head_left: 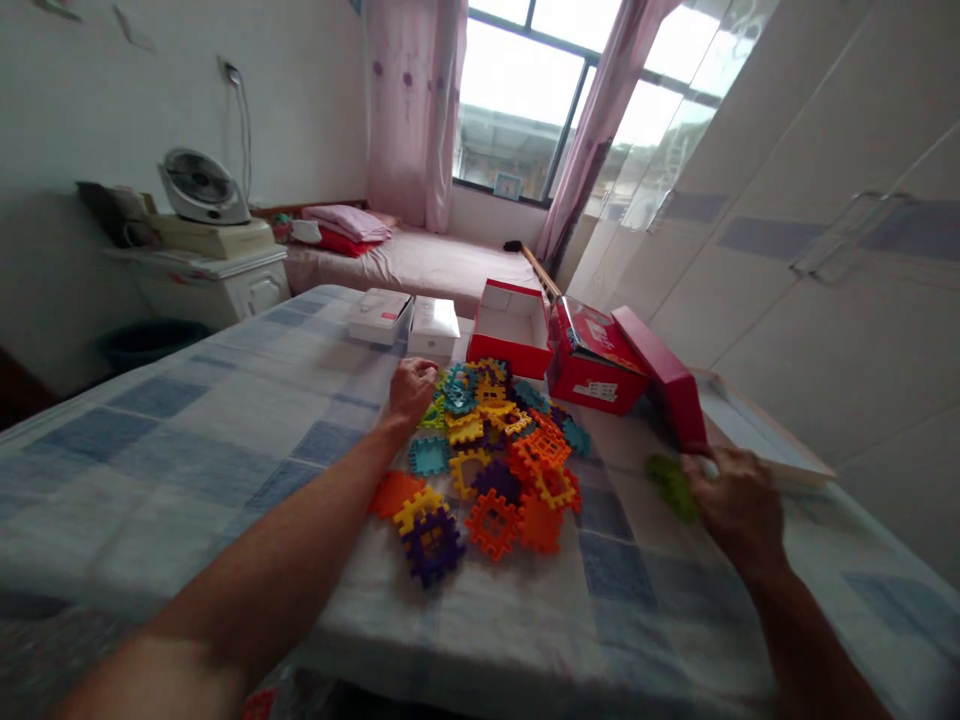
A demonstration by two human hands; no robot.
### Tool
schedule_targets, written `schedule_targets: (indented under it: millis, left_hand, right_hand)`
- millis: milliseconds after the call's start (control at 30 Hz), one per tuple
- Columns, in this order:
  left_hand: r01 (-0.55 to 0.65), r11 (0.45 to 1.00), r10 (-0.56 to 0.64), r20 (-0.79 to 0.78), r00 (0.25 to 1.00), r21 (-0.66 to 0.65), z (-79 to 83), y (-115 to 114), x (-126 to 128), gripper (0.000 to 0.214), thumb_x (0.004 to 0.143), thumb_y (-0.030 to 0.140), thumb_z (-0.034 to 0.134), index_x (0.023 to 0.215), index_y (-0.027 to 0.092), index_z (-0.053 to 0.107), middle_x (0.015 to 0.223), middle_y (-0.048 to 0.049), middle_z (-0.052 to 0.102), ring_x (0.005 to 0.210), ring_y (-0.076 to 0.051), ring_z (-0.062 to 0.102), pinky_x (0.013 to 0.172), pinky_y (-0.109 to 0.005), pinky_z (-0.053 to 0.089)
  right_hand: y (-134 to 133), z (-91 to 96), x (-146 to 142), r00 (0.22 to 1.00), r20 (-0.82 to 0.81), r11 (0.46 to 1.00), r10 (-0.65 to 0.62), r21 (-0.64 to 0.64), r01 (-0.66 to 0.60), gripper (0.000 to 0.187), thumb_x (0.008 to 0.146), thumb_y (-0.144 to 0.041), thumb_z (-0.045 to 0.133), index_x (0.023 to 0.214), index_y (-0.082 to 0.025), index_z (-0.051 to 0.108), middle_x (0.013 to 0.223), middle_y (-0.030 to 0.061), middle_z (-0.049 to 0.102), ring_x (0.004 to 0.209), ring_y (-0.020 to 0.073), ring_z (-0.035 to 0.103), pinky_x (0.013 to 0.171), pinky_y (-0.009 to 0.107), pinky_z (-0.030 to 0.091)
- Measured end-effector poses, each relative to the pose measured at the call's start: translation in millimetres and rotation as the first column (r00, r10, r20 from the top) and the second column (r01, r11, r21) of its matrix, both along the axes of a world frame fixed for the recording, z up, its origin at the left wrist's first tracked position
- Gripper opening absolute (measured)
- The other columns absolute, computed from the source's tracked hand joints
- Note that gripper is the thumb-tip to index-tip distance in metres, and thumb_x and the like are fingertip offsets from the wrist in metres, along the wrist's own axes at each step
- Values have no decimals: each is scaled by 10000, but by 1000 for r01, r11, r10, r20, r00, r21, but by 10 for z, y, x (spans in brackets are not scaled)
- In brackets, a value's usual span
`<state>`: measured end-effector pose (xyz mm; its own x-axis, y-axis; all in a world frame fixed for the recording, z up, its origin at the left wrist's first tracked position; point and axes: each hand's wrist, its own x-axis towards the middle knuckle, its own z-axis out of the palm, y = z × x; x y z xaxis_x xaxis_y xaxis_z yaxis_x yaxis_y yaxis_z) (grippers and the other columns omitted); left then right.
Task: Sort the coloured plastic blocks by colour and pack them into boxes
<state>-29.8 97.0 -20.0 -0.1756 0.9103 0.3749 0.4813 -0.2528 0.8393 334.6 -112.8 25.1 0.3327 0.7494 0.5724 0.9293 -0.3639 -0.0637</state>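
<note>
Beside my left grip, the toothed tiles look like smooth plastic. Below spreads soft, matt tablecloth, lightly creased. Farther off, the white box shines like glossy card; the open red box right of it looks smooth, card too. The far curtain is thin cloth.

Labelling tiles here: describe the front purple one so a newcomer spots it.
On the checked tablecloth, find the heap of colourful tiles. The purple tile sits at its near edge, overlapping a yellow tile. No other tile lies closer to the viewer.
</note>
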Motion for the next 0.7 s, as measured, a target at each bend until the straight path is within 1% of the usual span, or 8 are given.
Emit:
schedule_targets:
  millis: [67,133,267,333,367,433,600,700]
  left_hand:
    - [-7,1000,7,5,1000,9,9,-3,13,264,723,211,465,807,146,706,973,-88,685,1004,-197,595,912,-270,445]
    - [-16,1000,16,13,1000,10,14,0,13,263,731,209,462,818,145,703,974,-93,685,1018,-201,589,928,-285,439]
    - [-17,1000,16,21,1000,6,11,11,-10,263,742,210,458,827,153,700,969,-88,685,1010,-204,591,936,-306,436]
    - [-12,1000,12,20,1000,4,7,13,-20,264,744,211,461,835,151,701,975,-87,684,1000,-203,595,928,-306,440]
    - [-10,1000,10,18,1000,4,6,13,-24,265,743,210,463,839,148,702,976,-89,683,994,-203,598,923,-303,442]
    - [-9,1000,9,14,1000,1,6,13,-29,267,740,204,466,841,139,705,973,-96,681,987,-203,601,916,-296,445]
    - [-12,1000,12,8,1000,-6,17,17,-22,247,742,187,474,812,151,708,962,-89,686,1003,-203,594,922,-288,441]
    - [-18,1000,18,14,1000,-8,21,20,-18,233,746,172,477,798,164,705,963,-80,687,1012,-198,591,933,-280,433]
  right_hand:
    - [115,58,-263,969,-128,978,210,26,-209,369,831,-396,445,993,-159,676,1007,135,618,949,260,585,847,389,456]
    - [247,126,-605,880,-226,906,419,40,-421,316,844,-384,467,995,-192,667,1028,97,623,948,222,590,859,361,459]
    - [495,199,-1304,660,-218,665,719,-62,-744,220,880,-307,494,999,-236,665,1102,59,639,1082,194,538,943,360,405]
    - [584,183,-1551,582,-209,564,786,-144,-813,208,888,-272,501,1020,-249,659,1143,40,639,1152,187,496,981,366,363]
    - [615,163,-1634,566,-205,538,798,-180,-824,208,887,-257,507,1033,-254,655,1154,30,640,1178,186,476,996,370,340]
    - [650,114,-1719,581,-184,541,793,-228,-810,196,880,-237,520,1022,-250,655,1138,21,648,1179,188,469,1004,372,307]
    - [633,39,-1628,756,-85,717,649,-263,-645,187,895,-245,488,894,-217,673,995,47,653,1012,194,526,920,361,311]
    - [622,49,-1589,807,-43,770,589,-276,-576,200,890,-238,474,892,-217,674,990,58,637,1004,204,513,892,359,308]
